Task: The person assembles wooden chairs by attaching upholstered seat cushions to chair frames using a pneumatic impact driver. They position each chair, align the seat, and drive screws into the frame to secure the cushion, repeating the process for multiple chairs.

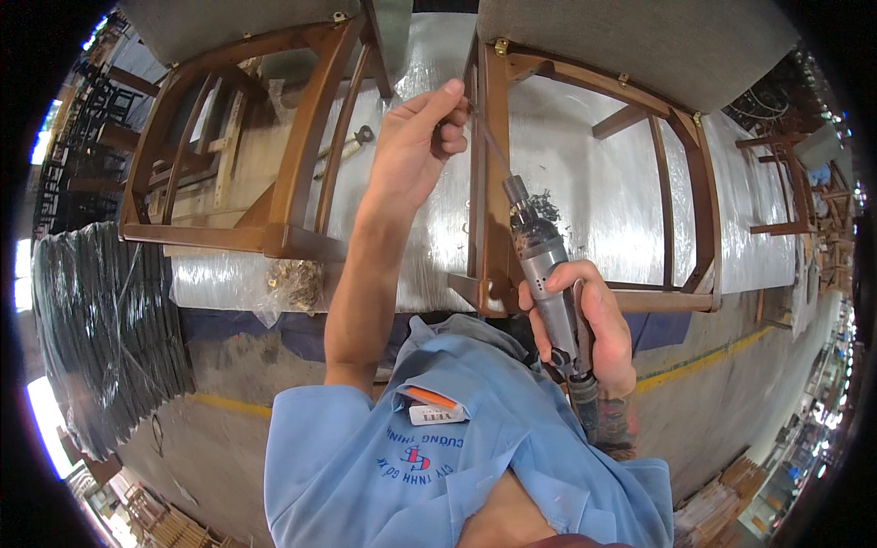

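Observation:
My right hand [589, 320] is closed round a grey and black pneumatic screwdriver [545, 260], whose hose runs back along my forearm. Its long thin bit [494, 146] points away and to the left, across the near leg of the right wooden chair frame [494, 183]. Close to the bit's tip, my left hand [422, 137] is raised with its fingers curled and thumb extended. Whatever its fingertips pinch is too small to make out. Small brass brackets [501, 47] join the right frame to a grey upholstered panel [639, 41]. Dark screws [551, 208] lie in a heap behind the screwdriver.
Another wooden chair frame [279, 205] lies to the left, with a hand tool [347, 149] beside it. Both rest on a plastic-covered table [420, 265]. A clear bag of brass pieces [294, 285] sits near the front edge. Dark wrapped stacks [105, 329] stand at far left.

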Action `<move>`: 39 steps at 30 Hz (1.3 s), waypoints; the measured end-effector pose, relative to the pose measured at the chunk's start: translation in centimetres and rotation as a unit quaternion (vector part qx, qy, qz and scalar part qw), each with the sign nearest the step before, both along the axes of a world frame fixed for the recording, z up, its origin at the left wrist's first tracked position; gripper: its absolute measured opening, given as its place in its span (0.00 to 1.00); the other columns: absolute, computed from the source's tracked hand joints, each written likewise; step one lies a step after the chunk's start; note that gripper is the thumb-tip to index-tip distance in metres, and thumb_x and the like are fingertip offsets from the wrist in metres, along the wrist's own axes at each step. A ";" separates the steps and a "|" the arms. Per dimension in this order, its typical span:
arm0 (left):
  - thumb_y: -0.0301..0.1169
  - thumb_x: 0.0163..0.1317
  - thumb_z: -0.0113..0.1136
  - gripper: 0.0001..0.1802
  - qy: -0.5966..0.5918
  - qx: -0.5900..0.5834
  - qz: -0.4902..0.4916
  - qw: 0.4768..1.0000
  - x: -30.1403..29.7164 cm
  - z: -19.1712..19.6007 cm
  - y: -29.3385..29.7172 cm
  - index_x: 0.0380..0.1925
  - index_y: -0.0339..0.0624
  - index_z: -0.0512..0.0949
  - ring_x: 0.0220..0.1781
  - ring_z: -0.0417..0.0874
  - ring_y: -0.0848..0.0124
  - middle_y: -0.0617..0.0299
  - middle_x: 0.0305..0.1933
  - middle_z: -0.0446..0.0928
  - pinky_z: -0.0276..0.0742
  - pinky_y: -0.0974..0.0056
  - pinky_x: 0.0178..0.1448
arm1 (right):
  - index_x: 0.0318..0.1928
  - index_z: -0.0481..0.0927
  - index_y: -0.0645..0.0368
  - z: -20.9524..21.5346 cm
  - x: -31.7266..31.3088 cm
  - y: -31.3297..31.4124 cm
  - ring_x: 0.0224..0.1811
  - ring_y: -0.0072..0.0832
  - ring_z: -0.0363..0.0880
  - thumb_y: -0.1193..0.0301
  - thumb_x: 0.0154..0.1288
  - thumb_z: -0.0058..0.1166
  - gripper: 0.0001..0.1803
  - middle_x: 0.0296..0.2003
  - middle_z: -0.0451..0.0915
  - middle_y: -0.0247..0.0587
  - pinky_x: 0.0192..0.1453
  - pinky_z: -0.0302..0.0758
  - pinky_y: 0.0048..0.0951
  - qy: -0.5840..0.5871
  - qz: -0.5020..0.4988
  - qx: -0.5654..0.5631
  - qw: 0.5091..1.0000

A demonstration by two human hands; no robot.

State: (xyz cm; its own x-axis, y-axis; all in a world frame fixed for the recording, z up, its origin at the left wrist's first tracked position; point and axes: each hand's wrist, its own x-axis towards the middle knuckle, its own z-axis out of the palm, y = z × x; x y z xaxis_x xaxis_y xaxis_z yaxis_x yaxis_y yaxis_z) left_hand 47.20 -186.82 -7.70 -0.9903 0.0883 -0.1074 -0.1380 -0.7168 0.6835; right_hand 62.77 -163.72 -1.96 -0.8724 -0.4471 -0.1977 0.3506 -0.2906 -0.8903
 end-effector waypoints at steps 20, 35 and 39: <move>0.36 0.65 0.68 0.16 -0.002 -0.109 -0.124 0.986 -3.3 -0.5 -0.3 0.35 0.29 0.81 0.19 0.64 0.85 0.60 0.28 0.75 0.54 0.77 0.20 | 0.58 0.70 0.61 -0.7 0.0 -1.6 0.22 0.23 0.74 0.54 0.81 0.32 0.25 0.44 0.77 0.55 0.23 0.70 0.21 0.002 -0.059 0.041 0.997; 0.51 0.50 0.78 0.26 -0.070 -0.288 0.086 0.951 -10.5 -5.3 3.9 0.23 0.39 0.78 0.15 0.60 0.82 0.69 0.21 0.69 0.50 0.72 0.18 | 0.62 0.70 0.56 0.0 -7.2 -4.2 0.23 0.17 0.77 0.53 0.81 0.32 0.25 0.41 0.79 0.40 0.23 0.72 0.16 0.017 -0.140 0.088 0.986; 0.49 0.48 0.79 0.24 -0.074 -0.304 0.033 0.949 -11.1 -3.8 3.4 0.19 0.43 0.77 0.15 0.60 0.82 0.70 0.19 0.69 0.50 0.71 0.18 | 0.62 0.71 0.55 -0.4 -8.4 -4.7 0.23 0.16 0.77 0.54 0.81 0.32 0.24 0.39 0.79 0.37 0.23 0.72 0.16 0.027 -0.137 0.090 0.986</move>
State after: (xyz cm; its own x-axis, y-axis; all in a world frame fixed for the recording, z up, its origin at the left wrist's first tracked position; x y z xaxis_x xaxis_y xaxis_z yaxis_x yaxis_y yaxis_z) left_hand 36.14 -183.38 -11.51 -0.9618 -0.0955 -0.2566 -0.2330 -0.2067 0.9503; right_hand 54.34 -168.44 -2.37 -0.9670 -0.1553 -0.2022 0.2316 -0.2027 -0.9515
